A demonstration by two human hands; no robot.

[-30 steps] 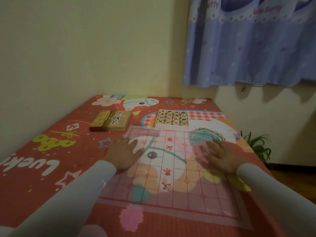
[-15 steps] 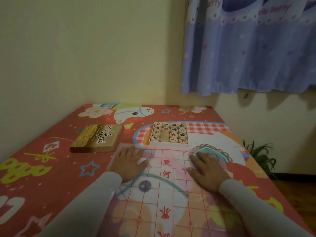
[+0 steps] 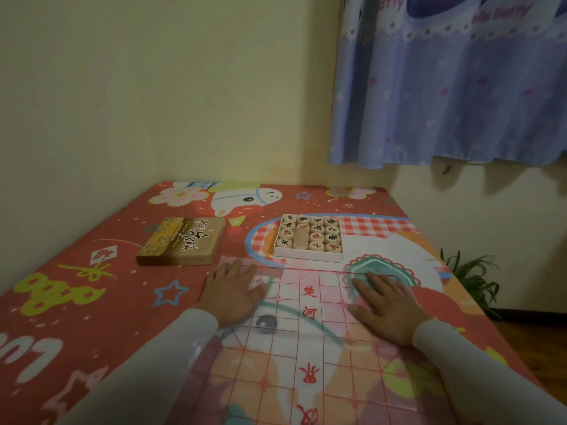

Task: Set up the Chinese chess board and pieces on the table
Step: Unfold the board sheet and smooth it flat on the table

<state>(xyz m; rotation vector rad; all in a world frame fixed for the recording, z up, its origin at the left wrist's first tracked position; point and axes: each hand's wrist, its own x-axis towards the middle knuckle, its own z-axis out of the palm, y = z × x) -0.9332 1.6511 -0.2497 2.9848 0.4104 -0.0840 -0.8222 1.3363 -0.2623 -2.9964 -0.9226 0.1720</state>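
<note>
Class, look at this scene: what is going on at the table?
A person presses both palms flat on a see-through chess board sheet, left hand and right hand, smoothing it on the table. Just past it sit an open tray of pieces and the box lid. No pieces are on the board.

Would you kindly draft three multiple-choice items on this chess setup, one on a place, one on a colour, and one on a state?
1. Where does the box lid lie relative to the tray of pieces?
A. Left of it
B. Right of it
C. On top of it

2. What colour are the grid lines of the board sheet?
A. Blue
B. Red
C. Black

3. How do the left hand and right hand stand?
A. Both pinch pieces
B. Both lie flat on the sheet
C. Both are lifted off the table

Answers: 1 A, the lid sits on the table's left side; 2 B, lines and characters are red; 3 B, straight fingers press the sheet.
</note>
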